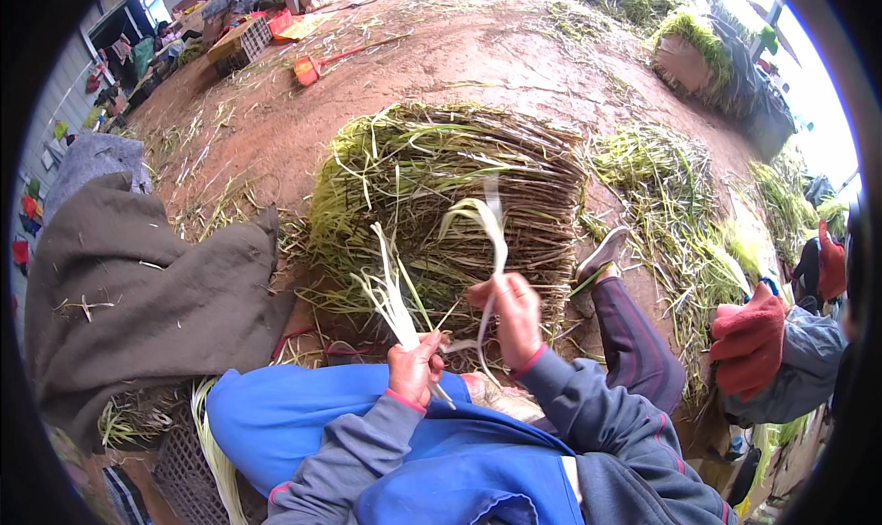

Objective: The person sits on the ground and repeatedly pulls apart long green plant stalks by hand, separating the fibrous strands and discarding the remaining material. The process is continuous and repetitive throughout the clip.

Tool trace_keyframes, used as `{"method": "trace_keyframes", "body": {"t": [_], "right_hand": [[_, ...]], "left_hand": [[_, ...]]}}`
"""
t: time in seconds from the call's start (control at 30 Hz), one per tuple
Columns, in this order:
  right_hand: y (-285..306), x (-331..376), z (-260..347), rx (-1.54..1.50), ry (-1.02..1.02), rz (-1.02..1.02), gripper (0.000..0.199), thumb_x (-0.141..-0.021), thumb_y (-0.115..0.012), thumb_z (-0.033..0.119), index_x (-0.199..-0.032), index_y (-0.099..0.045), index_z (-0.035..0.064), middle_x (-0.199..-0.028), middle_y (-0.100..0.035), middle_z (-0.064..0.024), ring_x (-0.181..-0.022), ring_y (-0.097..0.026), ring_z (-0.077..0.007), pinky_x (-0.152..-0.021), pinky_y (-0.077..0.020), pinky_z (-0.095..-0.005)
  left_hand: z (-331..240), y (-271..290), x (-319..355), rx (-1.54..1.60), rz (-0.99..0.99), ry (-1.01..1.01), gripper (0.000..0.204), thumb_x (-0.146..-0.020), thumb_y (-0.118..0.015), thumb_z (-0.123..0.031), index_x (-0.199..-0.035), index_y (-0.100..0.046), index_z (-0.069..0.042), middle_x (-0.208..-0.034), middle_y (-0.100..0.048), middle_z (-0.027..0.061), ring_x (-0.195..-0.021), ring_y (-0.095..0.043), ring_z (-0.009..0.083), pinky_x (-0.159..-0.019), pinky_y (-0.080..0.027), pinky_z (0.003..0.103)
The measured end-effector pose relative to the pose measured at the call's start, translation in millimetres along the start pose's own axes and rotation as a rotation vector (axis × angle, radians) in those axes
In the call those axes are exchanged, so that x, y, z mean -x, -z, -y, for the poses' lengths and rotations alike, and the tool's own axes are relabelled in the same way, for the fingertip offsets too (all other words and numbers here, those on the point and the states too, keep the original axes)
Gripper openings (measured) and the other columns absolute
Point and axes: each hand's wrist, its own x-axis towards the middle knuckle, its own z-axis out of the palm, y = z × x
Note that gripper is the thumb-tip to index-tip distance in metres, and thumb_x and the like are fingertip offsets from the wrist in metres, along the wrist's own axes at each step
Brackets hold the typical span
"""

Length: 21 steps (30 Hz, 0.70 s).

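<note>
The left hand [413, 367] is closed in a fist around a small bunch of stalks [390, 295]. The stalks are pale, almost white near the hand, and become light green toward the tips, which spread a little like a fan and point up and to the left. The right hand [514, 316] is just beside it, a bit higher, and pinches one thin strip [496, 236] between thumb and fingers. This strip is whitish, goes up from the hand and curls over at the top; its lower part hangs down past the hand toward the lap.

Both hands are above the person's knees, over a blue apron [303, 415]. Directly behind them lies a big pile [441, 185] of the same plants, with green leaves on the left and brownish root ends on the right. The pile fills the ground in front, so the stalks are hard to separate from it by eye.

The person's leg with a grey shoe [602, 252] stretches to the right of the pile. On the left lies a brown cloth [129, 286]. On the right another person's hand in a red glove [751, 341] is near more scattered greens [661, 194]. Far behind, a red shovel [317, 66] lies on the earth floor [459, 56].
</note>
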Motion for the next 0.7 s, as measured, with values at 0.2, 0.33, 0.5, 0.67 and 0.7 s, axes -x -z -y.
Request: {"method": "trace_keyframes", "body": {"t": [0.2,0.33,0.5,0.67,0.7], "right_hand": [[46.3,-33.2,141.7,-0.335,0.175,-0.028,0.027,-0.102,-0.044,0.027,-0.095,-0.054,0.0033,-0.06,-0.049,0.0014,-0.049,-0.041,-0.0075,-0.047,-0.0386,-0.0233],[64.2,-30.3,208.1,-0.491,0.363,0.099,0.027,-0.103,-0.042,0.027,-0.099,-0.052,0.0024,-0.059,-0.037,0.0038,-0.048,-0.03,-0.0058,-0.047,-0.0286,-0.0222],[76.6,-38.8,172.7,-0.383,0.231,0.015,0.023,-0.102,-0.042,0.024,-0.098,-0.052,0.0043,-0.059,-0.039,0.0062,-0.046,-0.031,-0.0053,-0.043,-0.0279,-0.0229],[55.0,-38.3,40.4,-0.701,-0.401,-0.061,0.024,-0.102,-0.041,0.026,-0.092,-0.052,0.0069,-0.059,-0.042,0.006,-0.045,-0.032,-0.0055,-0.042,-0.0259,-0.023],[48.1,-37.1,15.8,-0.75,-0.494,-0.101,0.026,-0.102,-0.039,0.027,-0.091,-0.051,0.0076,-0.06,-0.043,0.0058,-0.045,-0.032,-0.0055,-0.042,-0.0256,-0.0226]], "left_hand": [[28.8,36.8,-32.1,-0.416,0.043,0.137,0.013,-0.089,-0.062,-0.007,-0.08,-0.067,0.0,-0.057,-0.054,0.0016,-0.041,-0.042,0.0049,-0.035,-0.032,0.021],[45.3,59.3,-56.4,-1.211,-0.057,-0.247,0.018,-0.077,-0.069,-0.013,-0.079,-0.069,0.005,-0.069,-0.066,0.0229,-0.064,-0.067,0.034,-0.057,-0.052,0.042],[43.7,56.9,-54.6,-1.342,-0.23,-0.299,0.019,-0.081,-0.063,-0.013,-0.091,-0.07,0.002,-0.089,-0.066,0.0254,-0.086,-0.065,0.0405,-0.077,-0.052,0.045],[38.8,29.1,-26.9,-0.9,0.002,-0.489,0.021,-0.089,-0.06,-0.013,-0.105,-0.067,0.001,-0.103,-0.068,0.0164,-0.089,-0.065,0.0287,-0.08,-0.05,0.037],[38.9,22.8,-20.2,-0.765,0.113,-0.454,0.023,-0.091,-0.06,-0.015,-0.107,-0.066,0.001,-0.104,-0.069,0.0143,-0.089,-0.065,0.0251,-0.079,-0.05,0.035]]}}
